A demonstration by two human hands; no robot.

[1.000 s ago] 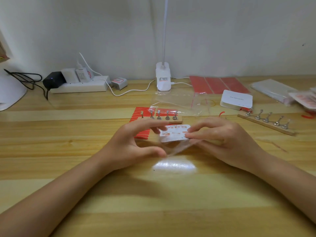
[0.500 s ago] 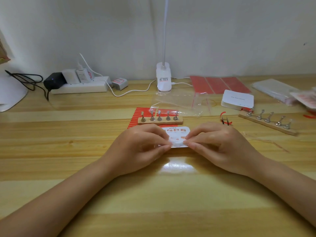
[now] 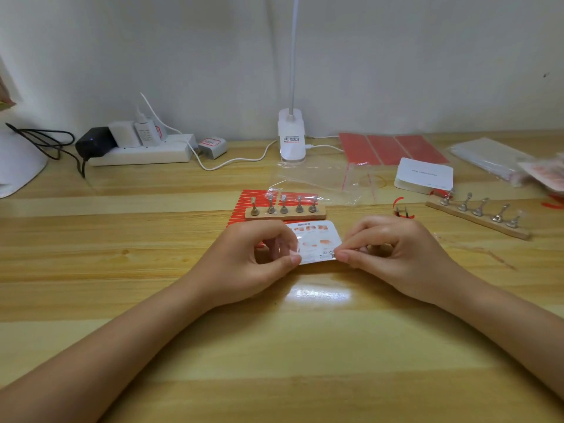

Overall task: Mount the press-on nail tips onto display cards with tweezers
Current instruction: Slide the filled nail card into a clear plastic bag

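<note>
A small white display card (image 3: pixel 317 242) with orange printed pictures lies flat on the wooden table in front of me, inside a thin clear sleeve. My left hand (image 3: pixel 253 261) pinches its left edge between thumb and fingers. My right hand (image 3: pixel 393 254) pinches its right edge. Just behind the card stands a wooden strip (image 3: pixel 285 213) with several metal nail stands, resting on a red striped sheet (image 3: pixel 244 206). A second wooden strip of stands (image 3: pixel 479 215) lies at the right. Tweezer tips with red handles (image 3: pixel 403 210) peek out behind my right hand.
A clear zip bag (image 3: pixel 323 184) lies behind the stands. A stack of white cards (image 3: pixel 424 177), red sheets (image 3: pixel 390 148) and packets (image 3: pixel 488 158) fill the back right. A lamp base (image 3: pixel 291 138) stands at the back centre and a power strip with chargers (image 3: pixel 143 148) at the back left.
The card was held lifted between both hands a second ago. It now lies flat on the table, with both hands lowered and pinching its two edges.
</note>
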